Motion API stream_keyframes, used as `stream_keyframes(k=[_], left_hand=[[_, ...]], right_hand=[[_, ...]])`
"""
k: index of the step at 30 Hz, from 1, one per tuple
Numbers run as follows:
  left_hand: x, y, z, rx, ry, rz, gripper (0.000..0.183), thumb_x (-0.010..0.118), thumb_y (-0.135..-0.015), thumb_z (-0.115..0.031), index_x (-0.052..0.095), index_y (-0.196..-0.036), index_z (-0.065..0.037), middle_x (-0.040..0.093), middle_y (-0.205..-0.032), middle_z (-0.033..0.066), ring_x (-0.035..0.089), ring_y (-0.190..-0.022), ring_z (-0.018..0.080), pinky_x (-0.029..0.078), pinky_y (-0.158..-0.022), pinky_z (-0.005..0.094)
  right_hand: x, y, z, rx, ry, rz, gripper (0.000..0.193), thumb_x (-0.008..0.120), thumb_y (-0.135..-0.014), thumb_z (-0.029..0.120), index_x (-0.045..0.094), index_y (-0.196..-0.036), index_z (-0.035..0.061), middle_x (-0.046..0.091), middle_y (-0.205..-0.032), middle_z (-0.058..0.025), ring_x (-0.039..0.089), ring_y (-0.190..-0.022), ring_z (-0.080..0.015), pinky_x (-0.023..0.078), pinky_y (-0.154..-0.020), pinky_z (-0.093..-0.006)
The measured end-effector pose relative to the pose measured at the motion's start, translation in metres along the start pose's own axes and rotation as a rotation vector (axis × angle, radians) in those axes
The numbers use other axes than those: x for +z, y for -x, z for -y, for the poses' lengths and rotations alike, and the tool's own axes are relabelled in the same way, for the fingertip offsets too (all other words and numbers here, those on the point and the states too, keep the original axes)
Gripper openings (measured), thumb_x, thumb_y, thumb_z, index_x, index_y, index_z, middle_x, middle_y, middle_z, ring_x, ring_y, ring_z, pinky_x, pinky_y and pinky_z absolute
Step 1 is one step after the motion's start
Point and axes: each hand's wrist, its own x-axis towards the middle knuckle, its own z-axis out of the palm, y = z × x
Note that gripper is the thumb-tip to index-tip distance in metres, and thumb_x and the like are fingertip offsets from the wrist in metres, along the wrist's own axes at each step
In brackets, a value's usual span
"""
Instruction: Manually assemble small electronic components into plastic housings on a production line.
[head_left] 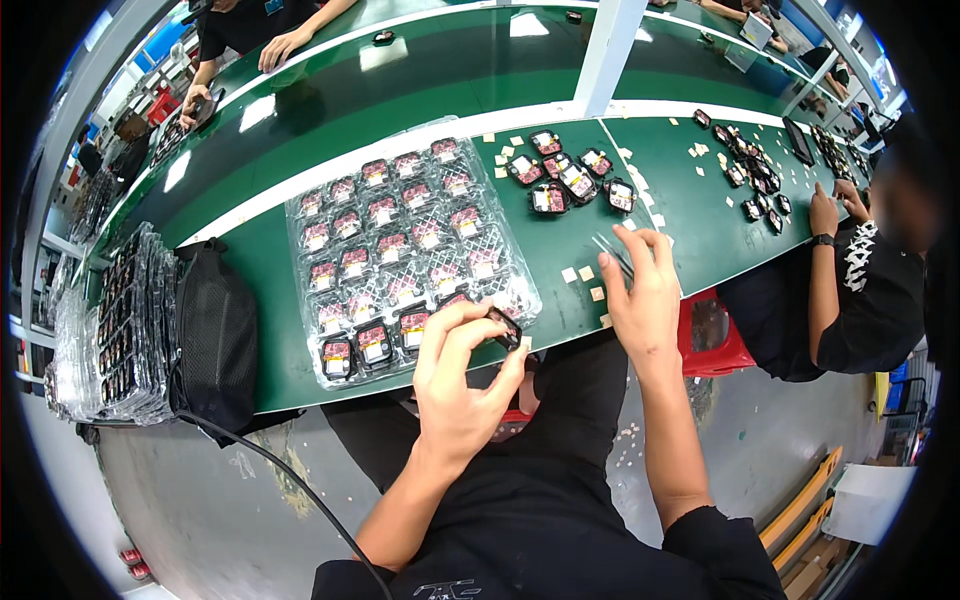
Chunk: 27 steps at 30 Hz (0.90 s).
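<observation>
My left hand [455,365] pinches a small black-rimmed case [506,326] on edge, over the near right corner of a clear plastic tray [522,285]. A tiny pale square [526,342] shows at the case's lower end. Rows of similar cases [383,210] with reddish patterned faces fill the tray. Slim metal tweezers [612,252] are in my right hand [645,300], fingers closed around them, tips toward the far side. Several loose cases [577,182] lie beyond, right of the tray. Small cream squares [570,275] are scattered on the green table beside my right hand.
Stacked filled trays [130,320] and a black mesh-covered bag [215,330] stand at the left; a cable [290,490] runs from there past my left arm. A white post [608,60] rises behind. A co-worker [870,280] sits right by a red stool [710,340]; another person [255,30] works across.
</observation>
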Motion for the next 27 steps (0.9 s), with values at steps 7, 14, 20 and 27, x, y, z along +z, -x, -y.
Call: stream_keyframes(k=[7, 14, 20, 27], left_hand=[[0.019, -0.024, 0.014, 0.143, -0.324, 0.043, 0.019, 0.084, -0.078, -0.001, 0.071, -0.092, -0.003, 0.069, -0.108, 0.0124, 0.068, -0.099, 0.0325, 0.054, -0.090, 0.0415], [0.016, -0.022, 0.012, 0.204, -0.555, 0.141, 0.022, 0.081, -0.084, -0.011, 0.076, -0.105, -0.006, 0.072, -0.114, 0.0068, 0.064, -0.117, 0.0325, 0.046, -0.108, 0.0533], [0.017, -0.021, 0.009, 0.232, -0.635, 0.182, 0.027, 0.079, -0.086, -0.011, 0.075, -0.112, -0.006, 0.070, -0.123, 0.0068, 0.061, -0.123, 0.0367, 0.041, -0.113, 0.0570], [0.005, -0.001, -0.010, 0.086, -0.150, 0.096, 0.043, 0.080, -0.088, -0.008, 0.068, -0.128, 0.001, 0.065, -0.129, 0.0179, 0.060, -0.129, 0.0377, 0.046, -0.112, 0.0508]], right_hand=[[0.018, -0.033, -0.034, 0.074, 0.211, -0.037, 0.033, 0.074, -0.096, 0.028, 0.067, -0.123, 0.0097, 0.061, -0.130, -0.0179, 0.072, -0.087, -0.0436, 0.058, -0.079, -0.0519], [0.010, -0.017, -0.023, 0.176, 0.133, 0.037, 0.030, 0.079, -0.092, 0.031, 0.070, -0.107, 0.0077, 0.067, -0.113, -0.0114, 0.072, -0.088, -0.0387, 0.057, -0.075, -0.0484], [0.009, -0.005, -0.024, 0.092, 0.138, 0.019, 0.033, 0.085, -0.082, 0.025, 0.069, -0.105, 0.0065, 0.067, -0.112, -0.0117, 0.072, -0.092, -0.0370, 0.057, -0.075, -0.0472], [-0.014, 0.024, 0.018, -0.177, -0.459, 0.108, 0.044, 0.089, -0.074, 0.007, 0.066, -0.111, 0.0043, 0.071, -0.130, -0.0139, 0.041, -0.052, -0.0054, 0.045, -0.055, -0.0221]])
